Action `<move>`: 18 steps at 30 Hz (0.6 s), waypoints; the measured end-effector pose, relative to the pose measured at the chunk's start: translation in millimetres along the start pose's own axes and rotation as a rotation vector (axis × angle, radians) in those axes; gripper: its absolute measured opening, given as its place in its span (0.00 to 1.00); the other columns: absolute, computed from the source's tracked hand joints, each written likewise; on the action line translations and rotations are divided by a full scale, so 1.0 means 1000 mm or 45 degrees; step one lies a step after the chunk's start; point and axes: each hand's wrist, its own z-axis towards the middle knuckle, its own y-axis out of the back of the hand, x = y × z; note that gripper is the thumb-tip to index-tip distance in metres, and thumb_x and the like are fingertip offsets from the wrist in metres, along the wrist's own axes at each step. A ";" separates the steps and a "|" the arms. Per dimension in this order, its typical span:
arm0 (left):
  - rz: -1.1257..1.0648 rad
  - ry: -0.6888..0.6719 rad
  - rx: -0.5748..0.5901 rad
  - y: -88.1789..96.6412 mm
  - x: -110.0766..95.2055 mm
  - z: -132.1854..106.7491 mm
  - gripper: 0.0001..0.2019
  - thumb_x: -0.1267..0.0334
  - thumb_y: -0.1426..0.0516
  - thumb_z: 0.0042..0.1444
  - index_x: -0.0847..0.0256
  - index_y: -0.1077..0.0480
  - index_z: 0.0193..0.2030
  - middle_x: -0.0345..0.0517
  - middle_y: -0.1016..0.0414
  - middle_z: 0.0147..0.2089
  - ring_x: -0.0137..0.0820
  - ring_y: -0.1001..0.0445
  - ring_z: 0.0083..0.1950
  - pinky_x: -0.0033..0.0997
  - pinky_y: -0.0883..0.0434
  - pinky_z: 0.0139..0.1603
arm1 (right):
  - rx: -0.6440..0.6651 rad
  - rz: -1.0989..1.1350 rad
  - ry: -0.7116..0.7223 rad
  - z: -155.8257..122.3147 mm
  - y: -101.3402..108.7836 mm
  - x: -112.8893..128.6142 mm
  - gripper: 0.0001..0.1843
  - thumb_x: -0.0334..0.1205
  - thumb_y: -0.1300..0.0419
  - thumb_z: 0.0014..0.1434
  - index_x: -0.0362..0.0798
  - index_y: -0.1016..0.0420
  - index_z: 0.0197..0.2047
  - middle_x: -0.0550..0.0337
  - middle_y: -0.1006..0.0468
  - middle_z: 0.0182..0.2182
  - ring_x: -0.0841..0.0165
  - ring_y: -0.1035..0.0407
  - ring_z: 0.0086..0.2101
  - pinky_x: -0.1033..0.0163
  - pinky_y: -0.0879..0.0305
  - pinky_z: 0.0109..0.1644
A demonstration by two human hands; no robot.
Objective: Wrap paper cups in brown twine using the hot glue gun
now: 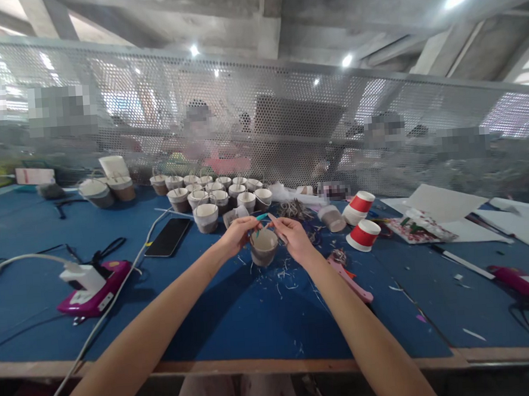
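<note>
A small grey-and-white bucket (263, 255) is in front of me, below both hands. My left hand (240, 235) is closed at the upper left of its rim, fingertips pinched, with a teal piece (261, 217) at their tips. From the other side my right hand (291, 235) also pinches just above the rim, its fingertips almost meeting the left ones. What lies between the fingers is too small to make out. Similar little buckets (206, 218) with thin looped handles stand in a group behind. Fine pale scraps (287, 272) lie beside the near bucket.
A black phone (168, 237) and a purple power strip (95, 289) with a white cable are on the left. To the right lie red-and-white paper cups (364, 235), a pink-handled tool (352, 281) and a purple glue gun (523, 284). A perforated metal screen (228, 128) stands behind the table.
</note>
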 end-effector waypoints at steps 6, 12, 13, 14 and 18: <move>-0.021 0.014 0.028 0.002 0.001 0.001 0.12 0.57 0.36 0.42 0.64 0.30 0.22 0.39 0.34 0.21 0.23 0.38 0.21 0.25 0.43 0.22 | -0.005 0.052 -0.001 0.001 0.000 -0.004 0.19 0.56 0.32 0.41 0.48 0.25 0.25 0.70 0.43 0.15 0.76 0.55 0.18 0.64 0.59 0.24; -0.008 -0.009 0.022 0.002 0.001 0.001 0.12 0.58 0.37 0.43 0.64 0.30 0.22 0.40 0.34 0.22 0.24 0.38 0.21 0.25 0.42 0.21 | 0.024 0.067 -0.014 0.000 0.000 -0.001 0.20 0.58 0.32 0.42 0.48 0.24 0.25 0.70 0.44 0.14 0.76 0.55 0.18 0.64 0.56 0.23; -0.002 -0.015 0.017 0.003 0.001 0.001 0.12 0.57 0.37 0.44 0.64 0.30 0.22 0.40 0.34 0.22 0.24 0.38 0.21 0.25 0.42 0.21 | 0.035 0.063 -0.018 -0.001 0.001 0.000 0.21 0.58 0.32 0.43 0.48 0.24 0.25 0.69 0.43 0.14 0.76 0.54 0.18 0.64 0.55 0.23; 0.006 -0.022 0.010 0.003 0.000 0.001 0.12 0.57 0.38 0.45 0.63 0.30 0.22 0.40 0.34 0.21 0.24 0.37 0.21 0.25 0.42 0.21 | 0.048 0.060 -0.022 -0.001 0.001 0.001 0.21 0.59 0.33 0.43 0.48 0.23 0.26 0.69 0.42 0.14 0.75 0.53 0.18 0.64 0.54 0.23; 0.068 -0.055 -0.009 0.004 -0.002 0.000 0.13 0.55 0.38 0.47 0.63 0.29 0.22 0.38 0.37 0.20 0.23 0.40 0.19 0.25 0.45 0.19 | 0.054 0.063 -0.011 0.001 0.005 0.000 0.26 0.65 0.36 0.44 0.47 0.24 0.24 0.63 0.33 0.17 0.73 0.45 0.21 0.64 0.48 0.26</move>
